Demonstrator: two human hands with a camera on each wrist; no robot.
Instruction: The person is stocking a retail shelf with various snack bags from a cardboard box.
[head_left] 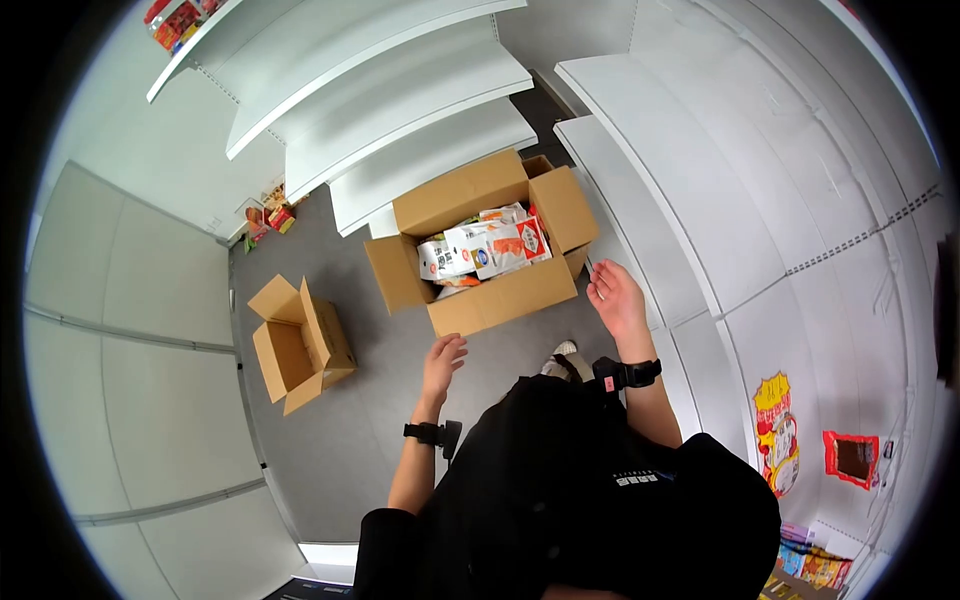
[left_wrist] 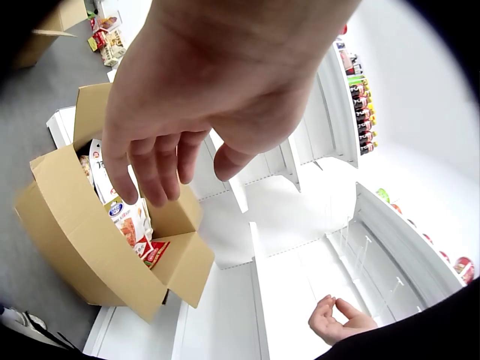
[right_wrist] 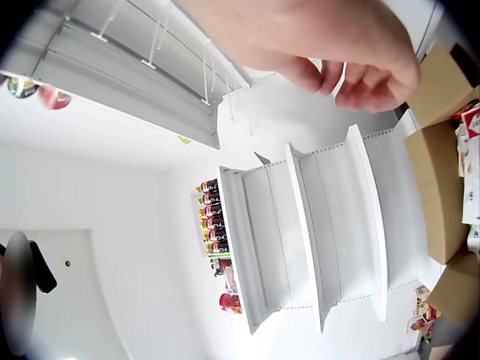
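An open cardboard box (head_left: 500, 300) stands on the floor in front of me, its flaps spread outward. Inside lie several snack packets (head_left: 500, 248), mostly white with red and orange print. My left hand (head_left: 440, 370) hovers near the box's front left corner, fingers loosely bent and holding nothing. In the left wrist view its fingers overlap the box and the packets. My right hand (head_left: 617, 298) is raised beyond the front right corner, beside the white shelving, and it too holds nothing; its fingers (right_wrist: 367, 86) hang loosely curled in the right wrist view.
A smaller open carton (head_left: 300, 350) sits on the floor to the left. White shelves (head_left: 420, 130) rise behind the big box, and more shelving (head_left: 680, 200) runs along the right. Some packets (head_left: 268, 215) lie by the left wall. Dark bottles (right_wrist: 214, 217) stand on an upper shelf.
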